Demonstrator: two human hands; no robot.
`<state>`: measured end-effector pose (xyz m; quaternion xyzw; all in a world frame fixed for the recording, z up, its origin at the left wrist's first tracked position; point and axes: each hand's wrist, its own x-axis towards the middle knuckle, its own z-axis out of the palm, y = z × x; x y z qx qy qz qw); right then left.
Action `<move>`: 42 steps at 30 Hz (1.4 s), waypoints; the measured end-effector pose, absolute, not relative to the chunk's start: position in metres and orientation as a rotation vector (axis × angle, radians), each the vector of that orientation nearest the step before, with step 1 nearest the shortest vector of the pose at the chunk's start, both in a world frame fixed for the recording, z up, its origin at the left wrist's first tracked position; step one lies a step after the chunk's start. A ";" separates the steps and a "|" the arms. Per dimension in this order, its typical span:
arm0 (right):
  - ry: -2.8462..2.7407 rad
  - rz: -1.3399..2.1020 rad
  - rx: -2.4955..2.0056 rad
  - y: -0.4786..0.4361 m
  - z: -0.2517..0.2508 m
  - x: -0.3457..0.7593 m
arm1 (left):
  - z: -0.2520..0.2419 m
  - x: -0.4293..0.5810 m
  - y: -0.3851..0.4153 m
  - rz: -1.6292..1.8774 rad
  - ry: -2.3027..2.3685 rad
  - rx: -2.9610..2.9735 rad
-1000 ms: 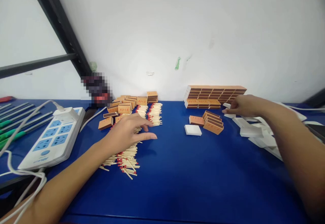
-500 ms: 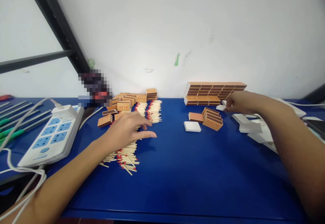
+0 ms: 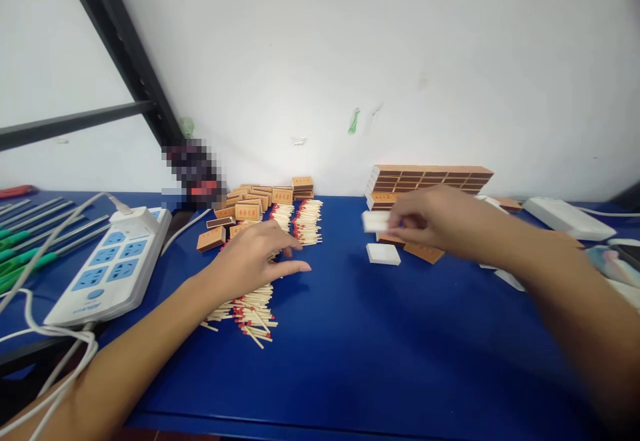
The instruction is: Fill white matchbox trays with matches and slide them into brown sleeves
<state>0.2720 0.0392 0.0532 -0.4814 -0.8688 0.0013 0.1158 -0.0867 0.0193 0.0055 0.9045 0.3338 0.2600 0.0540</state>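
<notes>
My right hand (image 3: 425, 222) pinches a small white matchbox tray (image 3: 374, 221) between thumb and fingers, slightly blurred. Just below it, another white matchbox tray (image 3: 383, 254) lies on the blue table (image 3: 340, 334). Orange matchbox sleeves (image 3: 424, 253) are partly hidden behind my right hand. Over the piles of red-tipped matches (image 3: 254, 307) is my left hand (image 3: 260, 254), its fingers loosely bent and the thumb stretched apart, with nothing visible between them. Whether it touches the matches cannot be told. Beside it, a bundle of matches (image 3: 307, 222) lies to the right.
Orange matchboxes (image 3: 249, 213) are heaped at the back left. A neat matchbox stack (image 3: 435, 175) stands against the wall. A power strip (image 3: 107, 264), cables and green-handled tools (image 3: 35, 241) occupy the left side. Another white power strip (image 3: 570, 218) lies at right.
My right hand has moved left from the white pieces at the right, carrying a white tray towards the one on the table. My left hand stays over the matches. The view has shifted slightly.
</notes>
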 end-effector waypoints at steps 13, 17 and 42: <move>-2.798 0.124 -1.246 0.011 0.021 0.204 | 0.003 -0.069 0.002 0.575 0.828 2.667; -2.676 0.040 -1.482 0.015 0.019 0.205 | 0.008 -0.064 -0.005 0.518 0.708 2.472; -2.376 0.422 -1.146 0.028 -0.005 0.184 | 0.005 -0.071 0.003 0.483 0.909 2.701</move>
